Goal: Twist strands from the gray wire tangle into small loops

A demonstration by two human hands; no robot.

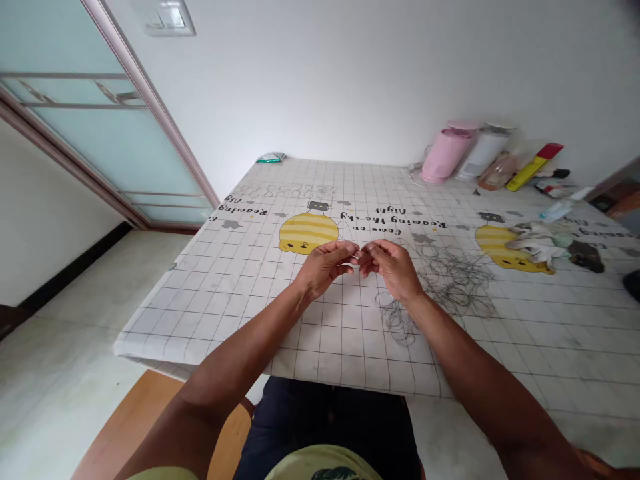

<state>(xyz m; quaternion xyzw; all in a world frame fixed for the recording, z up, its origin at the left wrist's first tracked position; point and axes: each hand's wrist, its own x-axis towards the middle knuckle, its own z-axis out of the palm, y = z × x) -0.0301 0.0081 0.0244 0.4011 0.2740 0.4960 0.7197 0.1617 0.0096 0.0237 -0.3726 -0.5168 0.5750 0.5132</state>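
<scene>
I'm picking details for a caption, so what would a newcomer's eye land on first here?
Probably the left hand and right hand, fingertips close together mid-table. Next, the tangle of thin dark wire or thread beside the right hand, then the pink cylinder against the wall.

Tablecloth (345,320): "Come on", "Roaming the sky"

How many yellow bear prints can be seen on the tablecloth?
2. One yellow print is just beyond the left hand; the other print is farther right, partly covered by a crumpled cloth. More could be hidden.
</scene>
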